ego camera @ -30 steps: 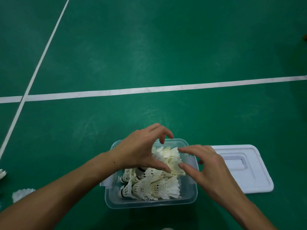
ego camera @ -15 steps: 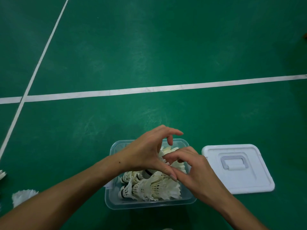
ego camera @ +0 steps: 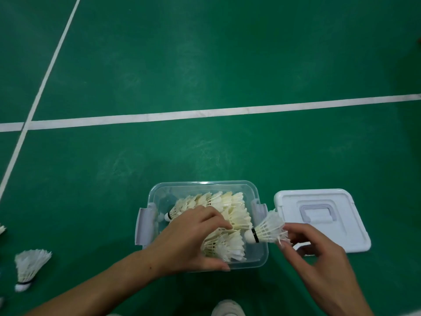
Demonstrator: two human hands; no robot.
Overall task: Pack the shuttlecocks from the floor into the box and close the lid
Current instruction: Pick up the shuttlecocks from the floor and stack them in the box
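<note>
Clear box (ego camera: 259, 258), lower centre: holds rows of shuttlecocks (ego camera: 230, 208); our left hand (ego camera: 189, 238) grips one row, our right hand (ego camera: 319, 254) pinches a single shuttlecock (ego camera: 266, 229); lid (ego camera: 341, 236) lies off, right

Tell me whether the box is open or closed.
Open. The clear box has no cover on it: its white lid lies flat on the floor to its right, and the shuttlecocks inside are exposed.

An indoor badminton court: green sports floor (ego camera: 205, 53) with white boundary lines (ego camera: 227, 110) and scattered shuttlecocks (ego camera: 29, 265).
</note>
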